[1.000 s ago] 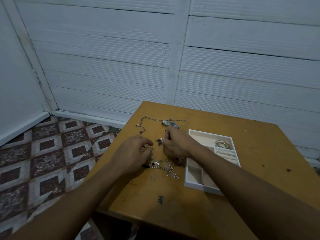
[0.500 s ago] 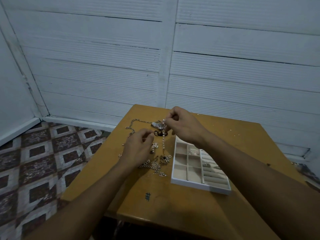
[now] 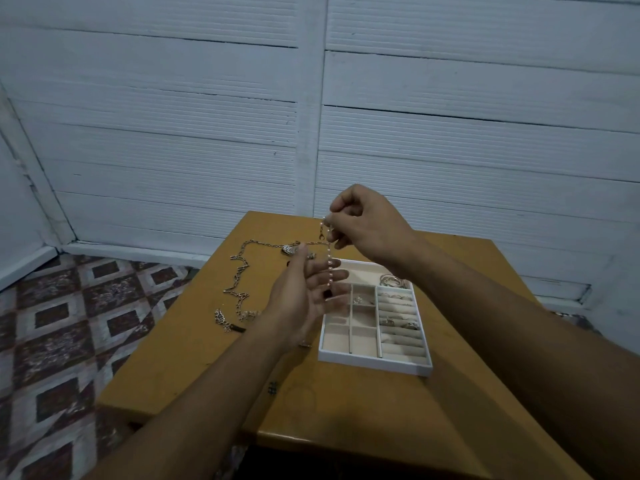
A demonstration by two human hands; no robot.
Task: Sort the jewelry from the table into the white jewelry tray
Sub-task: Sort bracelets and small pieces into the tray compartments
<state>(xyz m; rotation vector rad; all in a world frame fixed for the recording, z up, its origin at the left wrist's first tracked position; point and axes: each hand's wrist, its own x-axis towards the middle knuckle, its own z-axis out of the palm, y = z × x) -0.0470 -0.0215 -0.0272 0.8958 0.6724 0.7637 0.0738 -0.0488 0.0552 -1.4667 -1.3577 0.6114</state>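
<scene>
1. Now my right hand [image 3: 367,223] pinches the pearl strand [image 3: 329,263] by its top; it dangles before my open, empty left hand [image 3: 304,301]
2. White jewelry tray [image 3: 374,364] sits at 4 o'clock
3. Mid-transfer, I judge; next, coil it into a free compartment

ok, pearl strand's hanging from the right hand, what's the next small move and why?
Probably close the left hand gently around the lower end of the pearl strand to gather it. The right hand pinches only the top, so it hangs loose, its end against the open left fingers. The compartments of the tray look small, so a dangling strand might drape across dividers.
</scene>
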